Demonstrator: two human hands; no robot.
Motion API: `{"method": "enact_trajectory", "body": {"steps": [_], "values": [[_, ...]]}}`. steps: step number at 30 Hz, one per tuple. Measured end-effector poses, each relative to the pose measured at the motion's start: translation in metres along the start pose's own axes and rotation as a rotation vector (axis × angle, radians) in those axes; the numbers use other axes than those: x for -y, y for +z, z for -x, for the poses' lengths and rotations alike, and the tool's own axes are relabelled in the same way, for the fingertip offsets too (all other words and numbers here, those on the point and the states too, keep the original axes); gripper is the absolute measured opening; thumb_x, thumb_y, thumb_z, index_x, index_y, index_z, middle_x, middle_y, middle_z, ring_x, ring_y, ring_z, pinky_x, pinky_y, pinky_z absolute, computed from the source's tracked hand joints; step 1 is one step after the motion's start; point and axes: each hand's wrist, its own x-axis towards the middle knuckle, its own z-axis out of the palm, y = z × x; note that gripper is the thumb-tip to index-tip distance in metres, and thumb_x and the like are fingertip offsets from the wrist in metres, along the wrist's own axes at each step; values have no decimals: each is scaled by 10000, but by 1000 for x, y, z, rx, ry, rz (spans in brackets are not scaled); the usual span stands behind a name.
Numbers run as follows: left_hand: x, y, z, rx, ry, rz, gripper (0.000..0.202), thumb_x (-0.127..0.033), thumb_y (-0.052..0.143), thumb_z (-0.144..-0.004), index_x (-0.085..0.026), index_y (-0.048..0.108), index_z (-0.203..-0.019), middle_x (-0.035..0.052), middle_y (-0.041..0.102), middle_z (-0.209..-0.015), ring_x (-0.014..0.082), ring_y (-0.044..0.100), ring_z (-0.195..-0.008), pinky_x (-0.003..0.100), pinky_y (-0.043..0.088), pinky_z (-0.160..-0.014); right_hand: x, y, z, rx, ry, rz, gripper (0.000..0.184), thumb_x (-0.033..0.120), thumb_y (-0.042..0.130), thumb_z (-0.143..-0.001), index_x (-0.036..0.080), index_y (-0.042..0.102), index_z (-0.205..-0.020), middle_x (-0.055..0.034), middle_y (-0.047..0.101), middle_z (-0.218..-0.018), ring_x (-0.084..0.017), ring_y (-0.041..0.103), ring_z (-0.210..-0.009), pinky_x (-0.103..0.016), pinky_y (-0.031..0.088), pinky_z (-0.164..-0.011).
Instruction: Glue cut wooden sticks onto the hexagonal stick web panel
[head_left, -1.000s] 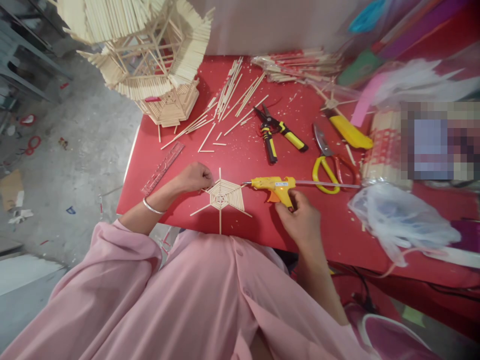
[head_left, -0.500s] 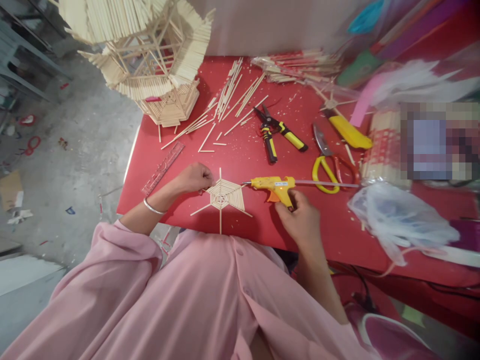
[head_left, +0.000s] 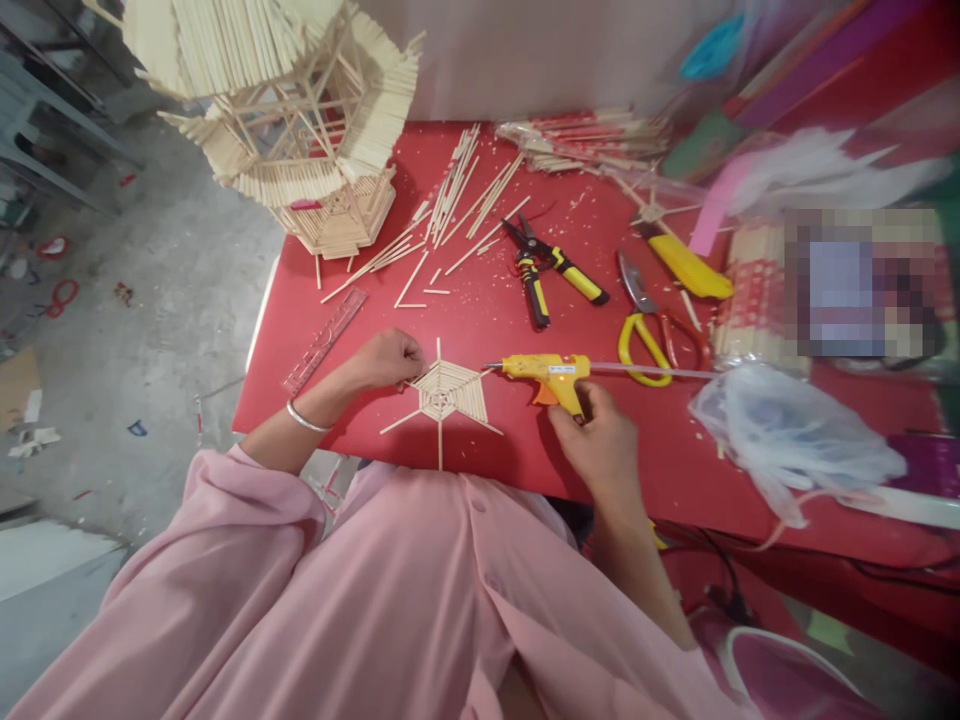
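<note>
A six-armed web of thin wooden sticks [head_left: 442, 398] lies flat on the red table near its front edge, with rows of sticks between some arms. My left hand [head_left: 391, 358] is closed in a pinch at its upper-left side; what the fingertips hold is hidden. My right hand [head_left: 600, 430] is wrapped round the handle of a yellow hot glue gun [head_left: 551, 370]. Its nozzle points left, at the end of the web's upper-right arm. A long clear glue stick [head_left: 649, 370] sticks out of its back.
A tiered stick model [head_left: 337, 215] stands at back left. Around lie a clear ruler [head_left: 326, 340], loose sticks [head_left: 454, 190], pruning cutters [head_left: 551, 270], scissors [head_left: 645, 345], a yellow-handled cutter [head_left: 686, 265], bundled sticks [head_left: 746, 290] and a plastic bag [head_left: 795, 430].
The view has shifted slightly, so the items at the right appear a little further left. Both hands, the glue gun and the stick web keep their places relative to each other.
</note>
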Motion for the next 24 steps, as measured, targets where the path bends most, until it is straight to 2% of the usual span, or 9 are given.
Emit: {"method": "enact_trajectory", "body": {"steps": [3, 5, 7, 10, 12, 15, 18, 21, 24], "values": [[2, -2, 2, -7, 16, -10, 153, -167, 612, -692, -153, 585, -542, -18, 555, -471, 97, 537, -460, 200, 401, -474, -6, -1, 5, -73, -9, 63, 427, 454, 555, -766, 204, 688, -1085, -118, 758, -967, -261, 662, -804, -372, 504, -751], [1, -5, 3, -66, 66, 20, 213, -245, 656, -729, -151, 584, -552, -22, 539, -482, 78, 480, -460, 198, 352, -465, -9, -6, 10, -106, -19, 142, 421, 432, 515, -794, 174, 694, -1075, -136, 741, -928, -276, 657, -826, -376, 494, -748], [-2, -9, 5, -83, 125, 116, 187, -293, 690, -745, -143, 643, -645, -23, 559, -542, 72, 473, -502, 193, 357, -488, -9, -15, 14, -130, -19, 254, 443, 421, 487, -830, 146, 701, -1103, -159, 724, -945, -292, 654, -851, -382, 482, -733], [-12, -12, 6, -87, 204, 265, 200, -316, 744, -734, -155, 629, -704, -51, 505, -554, 51, 412, -492, 180, 322, -474, 1, -30, 17, -196, -37, 405, 459, 433, 491, -884, 150, 707, -1174, -179, 714, -1055, -311, 660, -937, -387, 480, -740], [-20, -10, 5, -81, 244, 375, 242, -332, 778, -721, -164, 604, -721, -61, 486, -550, 40, 390, -471, 175, 303, -454, 12, -36, 14, -234, -97, 395, 430, 428, 499, -909, 179, 712, -1187, -161, 720, -1114, -307, 663, -1003, -388, 491, -787], [-32, -3, 1, -63, 293, 534, 305, -389, 808, -715, -171, 600, -763, -67, 489, -526, 33, 371, -418, 173, 260, -396, 29, -37, -5, -189, -184, 280, 384, 413, 504, -920, 212, 726, -1161, -124, 737, -1129, -283, 673, -1024, -382, 508, -834], [-41, 4, -4, -66, 338, 662, 340, -386, 840, -695, -176, 604, -821, -62, 553, -555, 30, 401, -392, 167, 244, -355, 40, -35, -36, -105, -191, 242, 373, 391, 519, -909, 215, 738, -1155, -114, 745, -1108, -268, 684, -992, -376, 517, -841], [-45, 7, -7, -71, 358, 776, 418, -333, 866, -665, -187, 625, -975, -64, 621, -616, 37, 458, -394, 161, 277, -338, 42, -35, -68, -83, -155, 335, 393, 378, 527, -907, 203, 735, -1191, -136, 735, -1125, -284, 681, -1002, -387, 514, -833], [-43, 7, -10, -65, 346, 807, 377, -329, 853, -687, -176, 645, -961, -67, 601, -559, 49, 476, -380, 160, 303, -327, 44, -38, -90, -107, -90, 441, 406, 366, 532, -903, 190, 730, -1210, -166, 723, -1158, -311, 679, -1011, -397, 507, -803]]}}
